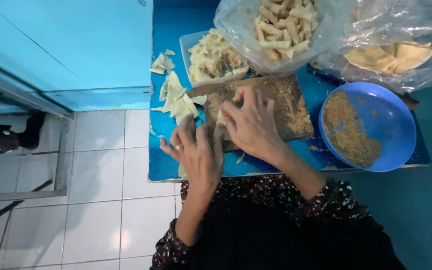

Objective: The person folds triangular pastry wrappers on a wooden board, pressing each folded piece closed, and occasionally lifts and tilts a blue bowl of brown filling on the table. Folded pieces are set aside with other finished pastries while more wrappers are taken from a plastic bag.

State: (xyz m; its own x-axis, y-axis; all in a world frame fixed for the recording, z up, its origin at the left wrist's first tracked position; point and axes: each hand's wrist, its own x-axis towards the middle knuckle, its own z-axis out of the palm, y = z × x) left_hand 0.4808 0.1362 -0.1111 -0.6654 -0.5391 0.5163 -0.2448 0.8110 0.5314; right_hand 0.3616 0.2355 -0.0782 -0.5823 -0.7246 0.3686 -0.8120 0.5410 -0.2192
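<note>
— On the wooden board (276, 105), what do both hands have?
— A small pale wrapper (221, 120). The right hand (251, 122) curls its fingers (241, 97) closed over it; the left hand (196, 150) presses spread fingers (186, 131) against its near end. Most of the wrapper is hidden between them.
— Anything else hard to read?
— The blue counter (168, 165) carries a blue bowl (391, 125) of brown crumbs, a tray of pale scraps (213, 57), and two clear bags: rolled pieces (281, 25), cut off at the top, and folded sheets (391, 55), blurred by plastic. Loose offcuts (176, 97) lie left of the board.
</note>
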